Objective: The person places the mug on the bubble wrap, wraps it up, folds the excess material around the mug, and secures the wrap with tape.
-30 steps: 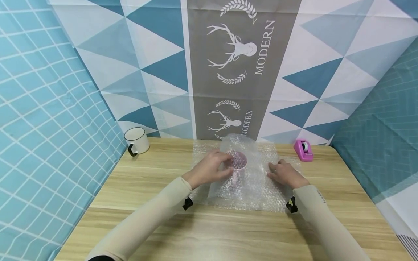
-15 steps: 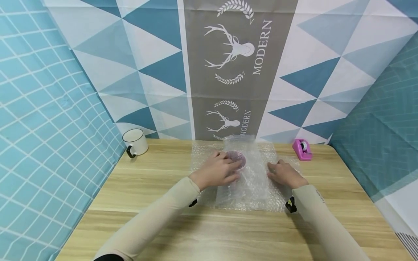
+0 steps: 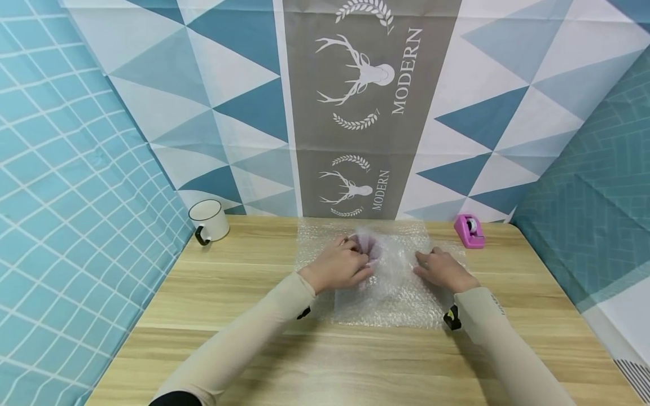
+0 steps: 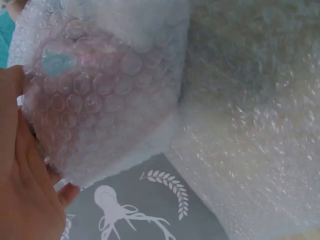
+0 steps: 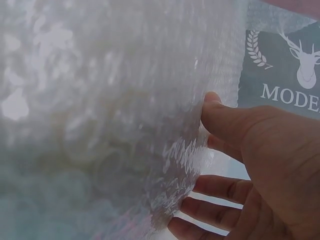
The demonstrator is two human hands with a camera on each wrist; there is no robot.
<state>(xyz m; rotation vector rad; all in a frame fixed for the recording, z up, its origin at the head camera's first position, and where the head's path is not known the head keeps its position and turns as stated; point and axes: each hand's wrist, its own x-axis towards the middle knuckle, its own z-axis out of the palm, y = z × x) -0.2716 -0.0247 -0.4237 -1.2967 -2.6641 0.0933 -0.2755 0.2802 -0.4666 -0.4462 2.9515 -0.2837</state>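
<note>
A pink-rimmed cup [image 3: 376, 251] lies wrapped in clear bubble wrap [image 3: 391, 310] in the middle of the table, its colour showing through the bubbles in the left wrist view. My left hand [image 3: 340, 264] grips the wrapped cup from its left side, fingers curled at the rim end, where a bit of wrap is folded inward. At the wrap's right side, my right hand [image 3: 443, 270] holds the sheet. Its thumb and fingertips meet the edge of the bubble wrap [image 5: 120, 125] in the right wrist view.
A white mug [image 3: 209, 220] with a black handle stands at the back left of the wooden table [image 3: 325, 366]. A pink tape dispenser [image 3: 469, 231] sits at the back right. Patterned cloth hangs behind and at both sides.
My left hand has moved slightly right and closed on the wrapped cup. The upright flap of wrap at the cup's rim has been pushed down and inward. My right hand stays nearly still.
</note>
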